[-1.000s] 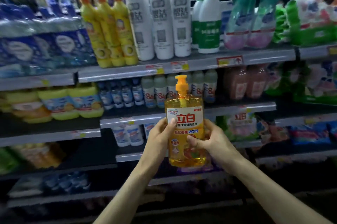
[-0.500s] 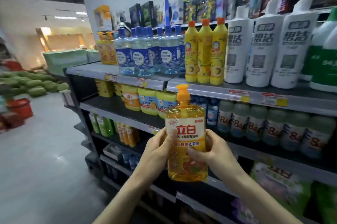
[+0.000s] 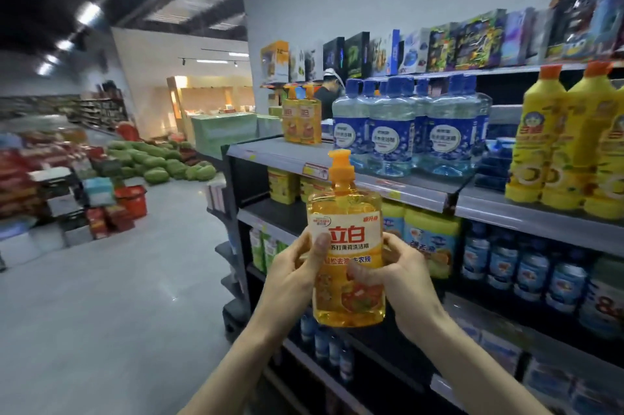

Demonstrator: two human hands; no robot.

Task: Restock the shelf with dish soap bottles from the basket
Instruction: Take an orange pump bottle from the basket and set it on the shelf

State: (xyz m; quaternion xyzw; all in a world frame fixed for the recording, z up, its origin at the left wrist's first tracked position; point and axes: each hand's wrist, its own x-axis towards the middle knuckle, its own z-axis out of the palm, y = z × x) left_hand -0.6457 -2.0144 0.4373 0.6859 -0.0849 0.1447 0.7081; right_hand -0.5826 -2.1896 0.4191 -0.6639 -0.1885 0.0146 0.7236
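Observation:
I hold an orange dish soap bottle with a pump top upright in front of me, at about chest height. My left hand grips its left side with the thumb across the label. My right hand grips the right side, thumb on the front. The bottle is in the air, short of the shelving. Two matching orange pump bottles stand at the far left end of the upper grey shelf. No basket with bottles is in view.
Blue-capped clear bottles and yellow bottles fill the upper shelf to the right. Lower shelves hold more packs and bottles. A person stands behind the shelf end. The aisle floor opens left toward watermelons and a red basket.
My view has swung left and up along the shelving, bringing the shelf's left end and the aisle into sight. Both hands keep the same grip on the bottle.

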